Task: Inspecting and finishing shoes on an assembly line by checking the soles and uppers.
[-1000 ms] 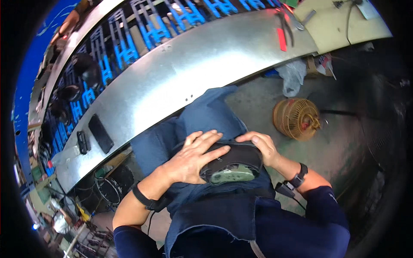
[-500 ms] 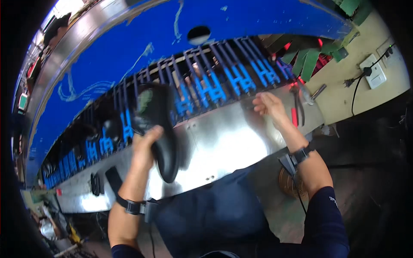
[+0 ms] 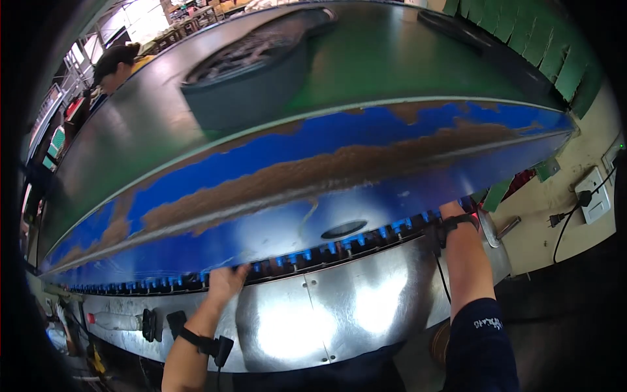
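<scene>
At the left, a clear plastic bottle with a red cap (image 3: 121, 322) lies on its side on the shiny bare-metal ledge (image 3: 339, 294), just beside a small black object (image 3: 149, 325). Next comes a flat dark rectangular object (image 3: 176, 320), near the left forearm with its black wrist strap. The left hand (image 3: 225, 283) reaches to the lower edge of the blue-painted panel (image 3: 274, 238); its thumb stands out at that edge, but the other fingers are mostly covered (how far open, or on what, I cannot tell). Above, a dark grey, open-topped bin (image 3: 251, 95) sits on the green belt (image 3: 385, 62). The row of blue-tipped rack pieces (image 3: 332, 247) runs under the panel, between the hands and beyond. To the right, the right hand (image 3: 450, 208) goes in beneath the panel, fingers hidden, their grip impossible to tell. Farther right is a white wall socket (image 3: 593, 196).
</scene>
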The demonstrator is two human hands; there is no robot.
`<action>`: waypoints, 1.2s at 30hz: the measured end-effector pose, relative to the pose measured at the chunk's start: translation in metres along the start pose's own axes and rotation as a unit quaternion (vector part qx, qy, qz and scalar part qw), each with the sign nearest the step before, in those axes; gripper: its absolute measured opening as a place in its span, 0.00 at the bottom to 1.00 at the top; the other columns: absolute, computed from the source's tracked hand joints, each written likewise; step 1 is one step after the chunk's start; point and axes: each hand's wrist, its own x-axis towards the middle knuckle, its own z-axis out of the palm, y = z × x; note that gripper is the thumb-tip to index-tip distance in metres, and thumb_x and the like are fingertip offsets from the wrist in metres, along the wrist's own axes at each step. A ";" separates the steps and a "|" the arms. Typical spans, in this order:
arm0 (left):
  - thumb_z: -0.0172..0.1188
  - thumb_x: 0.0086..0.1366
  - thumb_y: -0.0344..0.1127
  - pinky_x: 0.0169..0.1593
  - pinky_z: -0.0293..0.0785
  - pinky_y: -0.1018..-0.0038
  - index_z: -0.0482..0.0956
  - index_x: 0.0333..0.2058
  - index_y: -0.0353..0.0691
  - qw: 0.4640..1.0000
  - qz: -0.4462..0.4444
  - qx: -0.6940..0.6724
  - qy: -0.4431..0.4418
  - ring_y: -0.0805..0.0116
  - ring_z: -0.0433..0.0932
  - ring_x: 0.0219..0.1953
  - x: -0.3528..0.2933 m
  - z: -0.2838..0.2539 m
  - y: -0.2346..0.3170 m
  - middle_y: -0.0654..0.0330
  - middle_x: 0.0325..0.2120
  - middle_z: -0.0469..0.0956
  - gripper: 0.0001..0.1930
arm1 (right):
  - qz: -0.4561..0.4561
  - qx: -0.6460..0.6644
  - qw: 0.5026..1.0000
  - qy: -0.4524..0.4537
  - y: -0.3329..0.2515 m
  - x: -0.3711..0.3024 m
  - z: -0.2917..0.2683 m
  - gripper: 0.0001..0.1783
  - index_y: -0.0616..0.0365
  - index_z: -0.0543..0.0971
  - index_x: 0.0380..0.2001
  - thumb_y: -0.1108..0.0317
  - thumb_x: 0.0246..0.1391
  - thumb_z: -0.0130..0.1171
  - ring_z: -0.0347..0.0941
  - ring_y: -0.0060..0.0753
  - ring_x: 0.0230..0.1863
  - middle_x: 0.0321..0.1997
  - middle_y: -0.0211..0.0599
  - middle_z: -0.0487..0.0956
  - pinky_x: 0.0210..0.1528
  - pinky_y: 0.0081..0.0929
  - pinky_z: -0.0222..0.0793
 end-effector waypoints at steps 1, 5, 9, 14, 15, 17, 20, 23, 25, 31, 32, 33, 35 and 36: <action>0.71 0.59 0.36 0.61 0.73 0.54 0.69 0.62 0.36 0.998 0.049 -0.026 -0.006 0.37 0.70 0.63 -0.015 -0.018 0.030 0.38 0.63 0.67 0.34 | 0.010 0.012 1.000 0.000 -0.007 -0.007 -0.024 0.23 0.64 0.79 0.51 0.57 0.61 0.57 0.80 0.58 0.50 0.50 0.55 0.82 0.50 0.50 0.79; 0.72 0.56 0.31 0.64 0.71 0.53 0.70 0.62 0.33 0.950 0.308 -0.054 -0.024 0.37 0.70 0.63 -0.063 -0.103 0.148 0.37 0.66 0.62 0.35 | 0.274 0.591 0.744 -0.149 -0.009 -0.091 -0.133 0.17 0.64 0.79 0.44 0.60 0.61 0.57 0.84 0.45 0.34 0.38 0.49 0.83 0.28 0.33 0.80; 0.71 0.53 0.30 0.66 0.68 0.49 0.71 0.61 0.33 0.823 0.555 0.026 0.116 0.40 0.71 0.63 -0.057 -0.197 0.236 0.39 0.66 0.64 0.35 | 0.237 0.647 0.685 -0.238 -0.024 -0.253 -0.193 0.17 0.69 0.77 0.45 0.63 0.63 0.56 0.82 0.38 0.26 0.31 0.45 0.83 0.24 0.29 0.77; 0.60 0.67 0.47 0.69 0.61 0.50 0.73 0.62 0.36 0.891 0.392 0.095 0.209 0.40 0.70 0.65 0.029 -0.268 0.296 0.44 0.65 0.70 0.29 | -0.038 0.272 0.950 -0.149 -0.097 -0.419 -0.215 0.34 0.65 0.72 0.59 0.54 0.56 0.63 0.78 0.62 0.55 0.52 0.63 0.80 0.59 0.48 0.72; 0.58 0.69 0.48 0.69 0.63 0.53 0.72 0.63 0.36 0.915 0.362 0.077 0.162 0.41 0.70 0.65 0.035 -0.277 0.293 0.43 0.63 0.72 0.30 | -0.021 0.282 0.941 -0.188 -0.111 -0.441 -0.216 0.34 0.64 0.71 0.60 0.53 0.56 0.64 0.77 0.61 0.56 0.54 0.63 0.79 0.59 0.48 0.73; 0.55 0.72 0.49 0.68 0.65 0.58 0.71 0.64 0.36 0.951 0.292 0.015 0.096 0.44 0.72 0.64 0.038 -0.288 0.284 0.42 0.60 0.75 0.29 | -0.044 0.294 0.941 -0.159 -0.132 -0.472 -0.212 0.35 0.62 0.70 0.62 0.54 0.56 0.65 0.76 0.59 0.58 0.56 0.61 0.78 0.58 0.49 0.73; 0.54 0.73 0.47 0.66 0.67 0.62 0.73 0.63 0.35 0.947 0.261 -0.144 0.123 0.49 0.74 0.62 -0.005 -0.298 0.260 0.42 0.57 0.78 0.27 | -0.089 0.272 0.955 -0.072 -0.139 -0.494 -0.206 0.31 0.62 0.73 0.54 0.59 0.52 0.71 0.77 0.58 0.53 0.49 0.54 0.78 0.55 0.51 0.74; 0.55 0.73 0.43 0.64 0.69 0.64 0.74 0.62 0.33 0.922 0.221 -0.263 0.178 0.53 0.76 0.62 -0.114 -0.299 0.216 0.41 0.56 0.78 0.25 | -0.145 0.222 0.963 -0.054 -0.140 -0.485 -0.220 0.27 0.62 0.74 0.49 0.60 0.50 0.71 0.78 0.58 0.49 0.47 0.54 0.79 0.50 0.51 0.75; 0.57 0.71 0.35 0.63 0.71 0.63 0.74 0.60 0.28 0.882 0.316 -0.188 0.296 0.52 0.77 0.61 -0.214 -0.277 0.189 0.40 0.57 0.77 0.23 | -0.194 0.218 0.955 -0.049 -0.149 -0.466 -0.251 0.24 0.61 0.76 0.45 0.61 0.48 0.72 0.79 0.56 0.46 0.43 0.51 0.81 0.48 0.50 0.76; 0.77 0.49 0.55 0.55 0.71 0.52 0.79 0.43 0.35 0.972 0.199 -0.030 0.126 0.45 0.74 0.50 -0.485 -0.126 0.144 0.47 0.48 0.76 0.32 | -0.423 0.311 0.831 0.182 -0.195 -0.433 -0.399 0.24 0.56 0.81 0.43 0.61 0.43 0.76 0.78 0.49 0.35 0.34 0.41 0.82 0.39 0.44 0.75; 0.72 0.55 0.61 0.54 0.74 0.52 0.81 0.46 0.38 0.995 0.095 0.004 -0.032 0.44 0.74 0.52 -0.511 -0.103 0.137 0.48 0.48 0.76 0.32 | -0.430 0.325 0.827 0.159 -0.199 -0.436 -0.414 0.25 0.56 0.82 0.44 0.60 0.43 0.76 0.78 0.48 0.34 0.34 0.41 0.82 0.38 0.42 0.75; 0.67 0.60 0.63 0.54 0.76 0.54 0.82 0.51 0.40 0.987 0.019 -0.003 -0.161 0.45 0.75 0.56 -0.523 -0.087 0.124 0.48 0.48 0.76 0.33 | -0.410 0.374 0.826 0.097 -0.197 -0.443 -0.424 0.24 0.58 0.82 0.45 0.61 0.44 0.76 0.80 0.48 0.38 0.37 0.42 0.83 0.43 0.40 0.77; 0.62 0.66 0.60 0.51 0.78 0.59 0.82 0.52 0.40 0.987 0.009 -0.112 -0.118 0.50 0.81 0.49 -0.518 -0.069 0.095 0.49 0.46 0.81 0.29 | -0.337 0.502 0.796 -0.028 -0.197 -0.463 -0.422 0.22 0.62 0.82 0.46 0.66 0.49 0.75 0.83 0.38 0.45 0.43 0.44 0.85 0.51 0.31 0.77; 0.61 0.67 0.59 0.49 0.79 0.58 0.82 0.51 0.40 0.977 -0.004 -0.181 -0.114 0.49 0.83 0.45 -0.511 -0.065 0.082 0.48 0.44 0.82 0.28 | -0.305 0.538 0.780 -0.091 -0.197 -0.474 -0.413 0.21 0.63 0.81 0.47 0.68 0.50 0.73 0.82 0.31 0.43 0.43 0.41 0.85 0.50 0.29 0.77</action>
